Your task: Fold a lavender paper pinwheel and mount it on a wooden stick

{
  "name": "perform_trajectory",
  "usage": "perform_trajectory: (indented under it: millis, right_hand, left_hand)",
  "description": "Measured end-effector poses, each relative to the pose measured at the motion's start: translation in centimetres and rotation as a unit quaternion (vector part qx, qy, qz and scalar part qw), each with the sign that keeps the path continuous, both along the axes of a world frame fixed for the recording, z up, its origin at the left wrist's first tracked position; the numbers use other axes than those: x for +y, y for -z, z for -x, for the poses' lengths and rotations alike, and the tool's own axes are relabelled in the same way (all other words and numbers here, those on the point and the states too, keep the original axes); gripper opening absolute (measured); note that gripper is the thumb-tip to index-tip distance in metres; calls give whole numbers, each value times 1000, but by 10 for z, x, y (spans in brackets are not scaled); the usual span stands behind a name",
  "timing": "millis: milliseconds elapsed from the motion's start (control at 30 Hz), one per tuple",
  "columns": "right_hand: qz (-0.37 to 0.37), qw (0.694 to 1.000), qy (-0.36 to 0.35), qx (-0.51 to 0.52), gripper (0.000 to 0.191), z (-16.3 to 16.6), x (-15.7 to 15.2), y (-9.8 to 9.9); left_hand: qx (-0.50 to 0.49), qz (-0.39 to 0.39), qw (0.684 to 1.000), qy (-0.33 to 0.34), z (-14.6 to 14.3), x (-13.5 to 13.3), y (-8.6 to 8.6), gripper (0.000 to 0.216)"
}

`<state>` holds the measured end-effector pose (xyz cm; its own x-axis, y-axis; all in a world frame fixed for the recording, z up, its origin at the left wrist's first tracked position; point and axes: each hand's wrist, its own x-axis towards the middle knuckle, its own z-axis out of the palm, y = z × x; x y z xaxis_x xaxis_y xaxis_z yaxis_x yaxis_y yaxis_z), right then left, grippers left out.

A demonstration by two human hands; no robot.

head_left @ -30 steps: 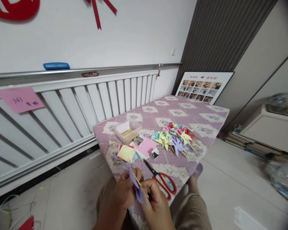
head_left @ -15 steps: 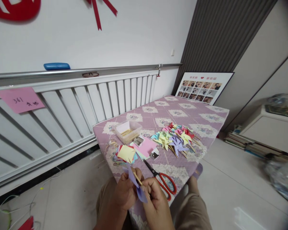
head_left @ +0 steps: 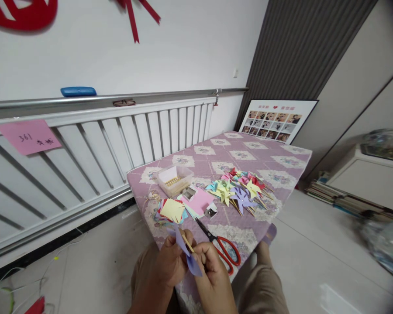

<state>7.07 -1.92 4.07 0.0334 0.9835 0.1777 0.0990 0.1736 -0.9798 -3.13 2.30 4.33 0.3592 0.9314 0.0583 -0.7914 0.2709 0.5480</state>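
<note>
At the table's near edge, my left hand (head_left: 173, 259) is closed on a purple paper pinwheel (head_left: 194, 265), its sheet folded and tilted. A thin wooden stick (head_left: 187, 243) rises between my hands against the paper. My right hand (head_left: 212, 268) pinches at the stick's lower part and the paper's edge; its fingertips partly hide the contact. Just right of my hands lie scissors (head_left: 227, 253) with red handles and dark blades. Beyond my left hand is a stack of coloured paper squares (head_left: 172, 210), yellow on top and slit at a corner.
A clear plastic box (head_left: 174, 179) holds several sticks. Beside it are pink paper (head_left: 199, 200) and a small box of pins (head_left: 211, 212). Finished pinwheels (head_left: 242, 198) lie piled at the right. A white radiator (head_left: 144, 133) runs along the table's left side.
Both hands keep nearly the same pose on the purple pinwheel and stick. The view has shifted very slightly; nothing on the table has moved.
</note>
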Motion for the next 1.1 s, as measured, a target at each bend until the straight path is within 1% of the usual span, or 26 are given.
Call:
perform_trajectory:
  millis: [200,333,500,667,900,967,1100]
  right_hand:
    - [-12,1000,3,-6,25,0,0,0]
    - [-32,999,9,-24,21,0,-1,-1]
    - [-57,996,24,-64,17,-2,-1,-2]
    - [-107,987,42,-110,12,-2,-1,-1]
    - [-178,970,69,-150,11,-2,0,-7]
    - [-184,969,68,-152,12,-2,0,-8]
    - [-172,972,62,-149,12,-3,-1,-9]
  left_hand:
    - [-14,-2,1000,7,0,0,2,33]
    - [-8,-10,1000,-3,0,0,0,34]
    - [15,8,1000,-13,0,-2,-3,36]
    - [11,3,1000,-1,1,-2,-2,39]
    - [22,14,1000,-14,0,-2,-5,41]
    - [20,14,1000,-16,0,-2,-5,41]
    - [18,18,1000,-11,0,-1,-3,38]
